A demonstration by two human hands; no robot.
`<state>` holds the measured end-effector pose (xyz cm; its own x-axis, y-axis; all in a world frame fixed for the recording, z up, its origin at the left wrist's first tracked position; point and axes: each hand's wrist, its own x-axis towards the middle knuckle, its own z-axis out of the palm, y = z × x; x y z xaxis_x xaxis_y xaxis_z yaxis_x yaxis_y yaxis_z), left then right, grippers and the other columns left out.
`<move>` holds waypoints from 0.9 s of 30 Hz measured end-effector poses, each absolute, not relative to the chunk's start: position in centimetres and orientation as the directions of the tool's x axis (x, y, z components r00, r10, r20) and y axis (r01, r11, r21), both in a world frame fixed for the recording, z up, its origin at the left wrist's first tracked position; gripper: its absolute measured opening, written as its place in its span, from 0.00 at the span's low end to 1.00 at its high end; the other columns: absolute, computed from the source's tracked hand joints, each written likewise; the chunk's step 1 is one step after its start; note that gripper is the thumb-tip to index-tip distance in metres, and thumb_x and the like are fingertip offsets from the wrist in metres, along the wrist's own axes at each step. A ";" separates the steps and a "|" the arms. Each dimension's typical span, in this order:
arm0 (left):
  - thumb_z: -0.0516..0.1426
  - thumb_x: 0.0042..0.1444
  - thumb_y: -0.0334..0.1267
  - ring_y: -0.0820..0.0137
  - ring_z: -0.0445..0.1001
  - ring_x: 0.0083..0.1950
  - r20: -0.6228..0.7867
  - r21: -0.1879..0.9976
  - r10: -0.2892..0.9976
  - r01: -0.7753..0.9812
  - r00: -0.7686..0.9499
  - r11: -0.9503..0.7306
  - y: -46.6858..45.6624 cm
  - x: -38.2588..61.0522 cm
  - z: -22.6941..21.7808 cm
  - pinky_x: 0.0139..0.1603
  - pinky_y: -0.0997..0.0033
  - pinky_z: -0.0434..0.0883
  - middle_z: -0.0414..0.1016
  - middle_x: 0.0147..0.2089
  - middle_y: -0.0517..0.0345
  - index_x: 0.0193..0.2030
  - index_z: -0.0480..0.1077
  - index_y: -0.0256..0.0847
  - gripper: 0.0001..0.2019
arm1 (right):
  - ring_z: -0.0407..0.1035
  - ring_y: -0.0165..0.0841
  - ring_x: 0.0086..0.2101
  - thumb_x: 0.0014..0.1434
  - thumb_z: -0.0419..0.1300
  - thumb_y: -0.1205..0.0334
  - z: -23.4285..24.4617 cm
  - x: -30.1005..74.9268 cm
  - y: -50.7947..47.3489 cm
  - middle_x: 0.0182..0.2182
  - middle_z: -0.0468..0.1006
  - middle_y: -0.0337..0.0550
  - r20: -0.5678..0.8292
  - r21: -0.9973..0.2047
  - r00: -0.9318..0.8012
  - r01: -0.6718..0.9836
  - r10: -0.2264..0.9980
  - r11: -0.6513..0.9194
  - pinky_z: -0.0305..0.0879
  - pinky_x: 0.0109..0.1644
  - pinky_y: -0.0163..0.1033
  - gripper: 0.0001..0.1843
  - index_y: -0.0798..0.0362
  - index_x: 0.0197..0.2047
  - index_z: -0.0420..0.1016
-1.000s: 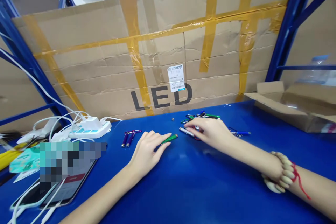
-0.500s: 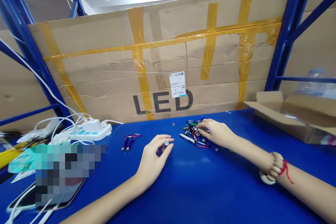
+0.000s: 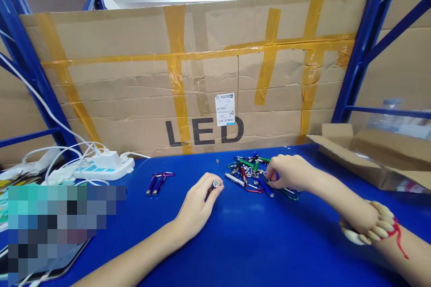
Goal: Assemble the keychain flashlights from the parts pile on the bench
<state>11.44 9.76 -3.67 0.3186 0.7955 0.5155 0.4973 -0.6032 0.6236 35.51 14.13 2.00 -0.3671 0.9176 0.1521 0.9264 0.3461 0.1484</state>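
Observation:
My left hand (image 3: 198,204) is closed around a small flashlight (image 3: 216,184). Only its round silver end shows; the fingers hide the rest. My right hand (image 3: 288,172) is at the right side of a pile of small coloured flashlights and carabiner clips (image 3: 249,168), its fingertips pinched low among them. What they grip, if anything, is hidden. A silver flashlight (image 3: 235,179), a blue flashlight (image 3: 266,187) and a red carabiner (image 3: 252,189) lie at the near side of the pile. Two purple flashlights (image 3: 155,185) joined by a purple carabiner lie left of my left hand.
A tall cardboard sheet marked LED (image 3: 205,130) stands along the back of the blue table (image 3: 242,242). At left are a white power strip (image 3: 104,168) with cables and a dark tablet-like device (image 3: 63,262). An open cardboard box (image 3: 380,157) sits at right.
My right hand has shifted right across the pile, uncovering more flashlights. The small flashlight in my left hand now shows its end more fully. The view has tilted slightly.

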 end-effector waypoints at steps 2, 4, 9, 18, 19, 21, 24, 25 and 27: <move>0.47 0.62 0.36 0.69 0.66 0.39 0.533 0.602 0.784 0.509 0.319 -0.616 9.4 11.5 -3.7 0.38 0.73 0.63 0.68 0.41 0.56 0.35 0.65 0.41 0.08 | 0.74 0.38 0.31 0.41 0.63 0.74 1.5 34.9 13.7 0.25 0.79 0.36 0.147 0.189 -0.371 0.921 0.917 0.342 0.59 0.26 0.34 0.11 0.47 0.24 0.78; 0.48 0.62 0.37 0.70 0.66 0.37 0.525 0.606 0.787 0.508 0.323 -0.613 8.8 11.8 -3.6 0.37 0.74 0.62 0.68 0.40 0.56 0.35 0.66 0.41 0.07 | 0.74 0.39 0.30 0.41 0.60 0.78 0.9 34.4 13.5 0.24 0.78 0.40 0.165 0.219 -0.374 0.916 0.913 0.336 0.58 0.26 0.34 0.12 0.50 0.22 0.77; 0.48 0.61 0.40 0.73 0.63 0.29 0.464 0.679 0.839 0.495 0.284 -0.543 7.8 12.6 -3.4 0.30 0.75 0.60 0.68 0.32 0.59 0.34 0.66 0.40 0.09 | 0.74 0.38 0.30 0.46 0.57 0.76 0.2 33.7 13.5 0.22 0.77 0.46 0.244 0.254 -0.376 0.914 0.894 0.315 0.58 0.27 0.33 0.10 0.54 0.21 0.75; 0.50 0.59 0.41 0.75 0.59 0.25 0.363 0.754 0.895 0.483 0.259 -0.446 8.0 12.3 -3.6 0.29 0.76 0.57 0.65 0.26 0.63 0.34 0.68 0.39 0.10 | 0.71 0.27 0.26 0.54 0.59 0.65 0.2 32.3 12.2 0.30 0.78 0.34 0.610 -0.002 -0.469 0.806 0.639 0.593 0.55 0.23 0.29 0.06 0.47 0.31 0.78; 0.50 0.59 0.41 0.74 0.60 0.26 0.360 0.756 0.892 0.475 0.273 -0.450 8.1 12.2 -3.7 0.29 0.76 0.57 0.66 0.27 0.63 0.36 0.68 0.40 0.09 | 0.71 0.25 0.25 0.55 0.59 0.64 -0.1 31.9 11.7 0.29 0.78 0.34 0.685 -0.033 -0.487 0.723 0.542 0.690 0.57 0.25 0.28 0.06 0.48 0.32 0.78; 0.51 0.59 0.40 0.74 0.60 0.26 0.362 0.751 0.884 0.469 0.297 -0.465 8.2 12.0 -3.9 0.30 0.76 0.57 0.66 0.27 0.64 0.37 0.69 0.40 0.08 | 0.70 0.23 0.25 0.58 0.57 0.64 -0.8 31.2 10.9 0.31 0.78 0.35 0.768 -0.032 -0.499 0.597 0.402 0.802 0.60 0.26 0.27 0.07 0.51 0.35 0.77; 0.53 0.58 0.38 0.75 0.58 0.26 0.377 0.733 0.868 0.469 0.323 -0.492 8.4 11.9 -4.1 0.28 0.76 0.55 0.64 0.26 0.64 0.33 0.68 0.39 0.06 | 0.70 0.23 0.26 0.59 0.57 0.65 -1.5 30.6 10.1 0.32 0.78 0.37 0.781 -0.010 -0.531 0.516 0.329 0.857 0.62 0.27 0.27 0.07 0.52 0.38 0.76; 0.54 0.58 0.38 0.75 0.58 0.26 0.383 0.727 0.862 0.467 0.331 -0.503 8.4 11.9 -4.1 0.28 0.77 0.54 0.63 0.26 0.64 0.32 0.68 0.39 0.07 | 0.70 0.23 0.26 0.60 0.57 0.65 -1.6 30.5 10.0 0.32 0.78 0.38 0.777 -0.004 -0.544 0.501 0.318 0.866 0.62 0.28 0.26 0.07 0.53 0.39 0.76; 0.54 0.58 0.38 0.75 0.58 0.26 0.388 0.719 0.854 0.466 0.345 -0.515 8.5 11.9 -4.1 0.28 0.77 0.54 0.63 0.25 0.65 0.31 0.67 0.39 0.07 | 0.70 0.23 0.26 0.60 0.57 0.65 -1.9 30.5 10.0 0.31 0.77 0.38 0.771 0.011 -0.565 0.471 0.293 0.882 0.63 0.28 0.26 0.07 0.53 0.40 0.76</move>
<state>11.89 8.47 -4.14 0.3455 0.8543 0.3883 0.4664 -0.5154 0.7189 30.47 10.04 -1.85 -0.5655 0.2927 0.7711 0.4712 0.8820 0.0108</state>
